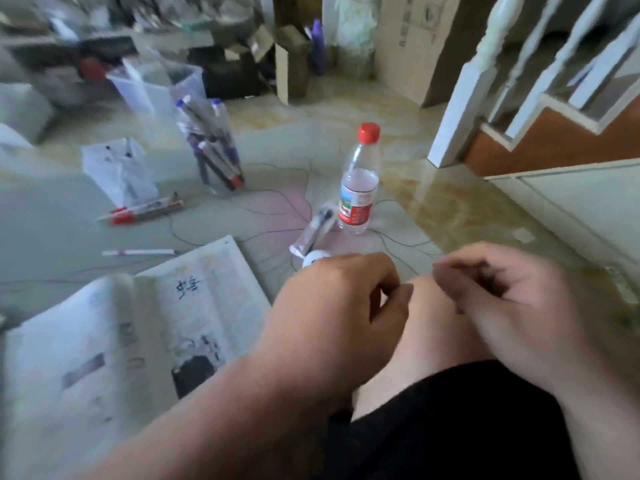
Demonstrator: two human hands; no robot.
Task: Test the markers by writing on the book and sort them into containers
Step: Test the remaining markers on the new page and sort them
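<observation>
Lower frame: left hand (332,306) and right hand (509,292) loosely curled, apparently empty. Risk: a reach topples centre-frame bottle (358,188) onto book (121,341).

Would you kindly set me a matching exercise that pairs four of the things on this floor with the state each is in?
Things:
1. water bottle
2. book
3. clear container
4. red-capped markers

States:
A. lies open
B. stands upright, red cap on
C. lie loose, outside any holder
D. holds several markers

Pairs: 1-B, 2-A, 3-D, 4-C
</observation>
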